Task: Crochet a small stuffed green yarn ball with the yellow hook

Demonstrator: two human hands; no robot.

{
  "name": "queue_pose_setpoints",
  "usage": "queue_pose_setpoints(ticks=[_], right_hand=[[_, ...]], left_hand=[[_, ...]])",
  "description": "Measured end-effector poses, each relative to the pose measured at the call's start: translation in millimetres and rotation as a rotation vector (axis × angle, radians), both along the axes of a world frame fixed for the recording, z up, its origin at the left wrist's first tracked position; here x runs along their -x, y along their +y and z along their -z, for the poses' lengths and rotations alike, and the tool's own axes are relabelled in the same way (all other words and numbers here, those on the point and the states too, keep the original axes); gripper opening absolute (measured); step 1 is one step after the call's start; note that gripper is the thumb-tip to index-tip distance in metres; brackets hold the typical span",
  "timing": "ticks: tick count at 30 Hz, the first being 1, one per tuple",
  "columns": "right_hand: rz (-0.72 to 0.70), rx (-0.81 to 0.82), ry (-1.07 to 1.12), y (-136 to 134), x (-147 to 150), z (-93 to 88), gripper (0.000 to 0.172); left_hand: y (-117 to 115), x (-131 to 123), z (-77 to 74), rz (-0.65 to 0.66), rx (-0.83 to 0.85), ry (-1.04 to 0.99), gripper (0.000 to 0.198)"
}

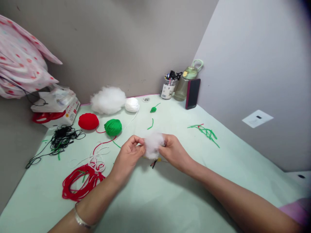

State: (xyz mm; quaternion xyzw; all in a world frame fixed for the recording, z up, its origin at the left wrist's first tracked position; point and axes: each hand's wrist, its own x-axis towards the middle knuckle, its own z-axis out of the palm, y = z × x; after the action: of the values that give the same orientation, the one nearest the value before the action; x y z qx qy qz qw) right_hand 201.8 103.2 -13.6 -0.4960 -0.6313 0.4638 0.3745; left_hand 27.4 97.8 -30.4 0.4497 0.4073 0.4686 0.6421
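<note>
My left hand (127, 155) and my right hand (173, 150) both pinch a small tuft of white stuffing (153, 144) held between them over the pale green table cover (170, 200). Under the tuft a small dark and yellow object (155, 161) shows, too small to name. A larger heap of white stuffing (108, 99) lies at the back by the wall. A red yarn ball (88, 121), a green yarn ball (113, 127) and a white yarn ball (132, 104) sit behind my hands.
Loose red yarn (80, 183), white yarn (97, 158) and tangled black yarn (60, 139) lie at left. Green scraps (206, 132) lie at right. A pen cup (168, 86), a bottle (186, 82) and a phone (193, 94) stand in the corner. A box (63, 113) sits far left.
</note>
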Motion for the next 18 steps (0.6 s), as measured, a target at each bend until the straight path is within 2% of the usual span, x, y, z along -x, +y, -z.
queue_pose_setpoints(ticks=[3, 6, 10, 12, 15, 18], right_hand=[[-0.044, -0.074, -0.106, -2, 0, -2.0, 0.008], [-0.07, -0.118, -0.199, -6, 2, -5.0, 0.016], [-0.12, -0.156, -0.275, -16, 7, -8.2, 0.022], [-0.146, -0.152, -0.248, -20, 10, -9.1, 0.021], [-0.129, -0.039, -0.078, -22, 12, -9.4, 0.019], [-0.07, 0.048, 0.047, -17, 12, -8.7, 0.017]], left_hand=[[-1, -1, 1.1, -0.013, -0.02, 0.028, 0.031], [-2, -2, 2.9, -0.047, -0.067, 0.078, 0.024], [-4, -1, 7.2, -0.127, -0.199, 0.167, 0.023], [-5, 1, 10.2, -0.166, -0.275, 0.2, 0.028], [-7, 3, 12.1, -0.2, -0.357, 0.207, 0.026], [-11, 2, 6.6, -0.187, -0.374, 0.183, 0.024]])
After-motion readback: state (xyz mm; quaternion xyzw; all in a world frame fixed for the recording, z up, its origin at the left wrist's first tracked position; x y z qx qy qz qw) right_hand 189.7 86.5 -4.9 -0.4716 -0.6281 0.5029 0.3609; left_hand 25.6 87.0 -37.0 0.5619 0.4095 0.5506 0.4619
